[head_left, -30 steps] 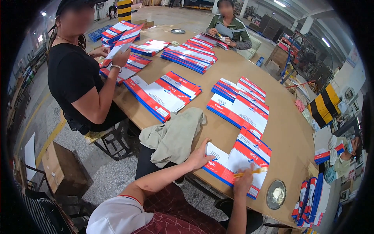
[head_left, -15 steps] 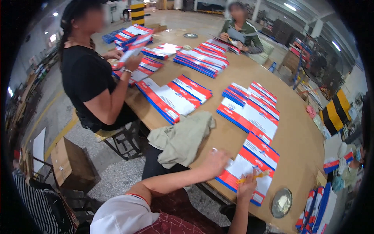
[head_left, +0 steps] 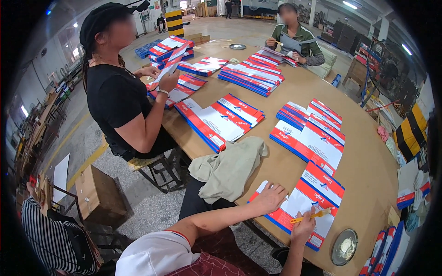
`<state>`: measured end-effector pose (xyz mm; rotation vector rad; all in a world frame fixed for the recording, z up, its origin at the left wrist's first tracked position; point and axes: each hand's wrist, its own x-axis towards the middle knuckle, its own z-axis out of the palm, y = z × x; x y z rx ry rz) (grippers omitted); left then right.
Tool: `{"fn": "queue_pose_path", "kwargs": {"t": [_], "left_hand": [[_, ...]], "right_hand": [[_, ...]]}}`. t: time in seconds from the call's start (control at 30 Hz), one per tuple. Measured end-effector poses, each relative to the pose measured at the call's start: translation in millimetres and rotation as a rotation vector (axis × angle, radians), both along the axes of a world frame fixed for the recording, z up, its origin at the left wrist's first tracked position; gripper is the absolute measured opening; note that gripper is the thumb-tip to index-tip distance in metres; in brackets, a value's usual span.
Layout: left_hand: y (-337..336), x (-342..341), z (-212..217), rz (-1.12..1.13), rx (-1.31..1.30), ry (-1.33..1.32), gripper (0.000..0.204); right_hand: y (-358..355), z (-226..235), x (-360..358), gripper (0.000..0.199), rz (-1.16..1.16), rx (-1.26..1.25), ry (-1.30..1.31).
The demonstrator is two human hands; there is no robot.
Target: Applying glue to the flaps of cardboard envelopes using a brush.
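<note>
Left hand (head_left: 272,198) has shifted inward over the flat printed cartons (head_left: 301,200), grip loosely spread; right hand (head_left: 304,227) pinches the yellow brush (head_left: 311,216) above them.

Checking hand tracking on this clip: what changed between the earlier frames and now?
The left hand moved rightward from the left edge of the printed sheets and is now over their left part. The whole view also shifted, as the head camera moved. Unchanged: the right hand keeps its grip on the yellow brush; the cloth and dish stayed put.
</note>
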<state>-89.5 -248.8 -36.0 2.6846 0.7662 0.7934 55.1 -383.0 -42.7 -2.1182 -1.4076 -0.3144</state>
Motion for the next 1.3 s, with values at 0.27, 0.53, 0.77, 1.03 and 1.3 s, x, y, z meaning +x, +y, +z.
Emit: {"fn": "queue_pose_path", "kwargs": {"t": [0.27,0.53,0.77,1.03,1.3], "left_hand": [[-2.1,0.7,0.8,0.015,0.028,0.004,0.026],[-0.2,-1.4,-3.0,0.003,-0.004,0.003,0.028],[0.1,0.7,-1.6,-0.016,0.005,0.032,0.041],[-1.0,-1.8,0.3,-0.012,0.000,0.024,0.045],[-1.2,-0.5,-2.7,-0.010,-0.001,-0.010,0.046]], "right_hand": [[-1.9,-2.8,3.0,0.024,0.000,-0.015,-0.011],[0.9,-0.3,-0.9,0.023,-0.004,-0.027,-0.021],[-0.1,-11.2,6.0,0.024,-0.035,-0.027,0.037],[0.4,0.7,-0.8,0.025,-0.045,-0.093,0.055],[-1.1,-0.7,-0.7,0.026,-0.053,-0.074,0.036]]}}
